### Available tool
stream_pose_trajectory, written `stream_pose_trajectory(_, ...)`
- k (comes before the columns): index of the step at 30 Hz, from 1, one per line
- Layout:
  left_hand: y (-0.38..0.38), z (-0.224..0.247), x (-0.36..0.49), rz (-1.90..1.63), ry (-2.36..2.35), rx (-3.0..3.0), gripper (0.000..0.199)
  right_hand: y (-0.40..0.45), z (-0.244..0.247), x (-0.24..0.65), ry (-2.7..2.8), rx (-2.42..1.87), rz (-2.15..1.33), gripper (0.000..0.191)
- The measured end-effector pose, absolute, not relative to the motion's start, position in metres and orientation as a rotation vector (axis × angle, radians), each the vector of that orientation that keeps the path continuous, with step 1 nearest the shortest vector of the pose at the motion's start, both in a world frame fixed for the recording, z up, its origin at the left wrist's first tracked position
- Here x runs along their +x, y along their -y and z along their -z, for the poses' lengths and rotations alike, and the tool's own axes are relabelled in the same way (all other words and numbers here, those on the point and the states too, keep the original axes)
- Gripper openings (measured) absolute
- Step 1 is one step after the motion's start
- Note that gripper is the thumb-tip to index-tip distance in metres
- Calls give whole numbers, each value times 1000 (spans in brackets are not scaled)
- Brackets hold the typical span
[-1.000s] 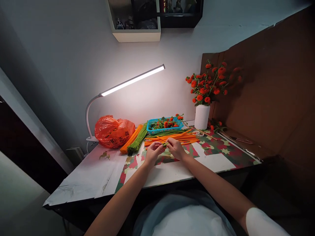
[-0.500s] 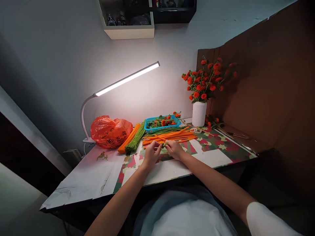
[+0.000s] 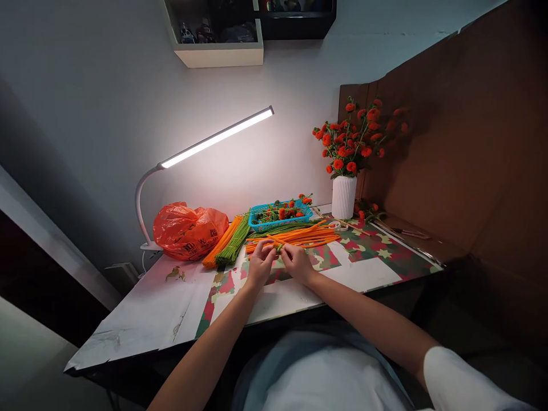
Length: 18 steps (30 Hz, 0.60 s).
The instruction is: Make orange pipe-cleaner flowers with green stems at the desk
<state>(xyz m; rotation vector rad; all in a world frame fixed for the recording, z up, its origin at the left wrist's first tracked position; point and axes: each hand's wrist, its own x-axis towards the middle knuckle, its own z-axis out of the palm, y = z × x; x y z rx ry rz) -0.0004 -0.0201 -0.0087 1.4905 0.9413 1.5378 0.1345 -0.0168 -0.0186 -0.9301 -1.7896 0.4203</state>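
Note:
Between my two hands is a small twisted piece of green pipe cleaner, over the front of the table. My left hand pinches its left side with thumb and fingertips. On the other side, my right hand has its fingers closed on the same piece, partly hiding it. Just behind the hands lies a loose pile of orange pipe cleaners, with green pipe cleaners beyond them. An orange strand lies close behind the fingers; whether it joins the green piece I cannot tell.
A blue basket holds orange-red flowers. Orange and green bundles lie beside an orange plastic bag. A lit lamp arches above. Right of these stand a white vase of flowers, white tape and scissors.
My fingers have shifted around the green piece, and the hands have drawn slightly closer together. The whole view has moved a little, so things appear slightly further left.

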Motion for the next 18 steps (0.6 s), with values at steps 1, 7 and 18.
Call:
stream_pose_trajectory(1, 21, 7, -2, -1529, -946, 1511, 26, 17, 16, 139, 1873, -894, -368, 27)
stream_pose_trajectory(7, 28, -2, -9, -1538, -1076, 1811, 14, 10, 11, 157, 2211, -756, -188, 21)
stream_pose_trajectory(18, 25, 4, -9, -1468, -1146, 1915, 3, 7, 16, 155, 2162, -906, -180, 21)
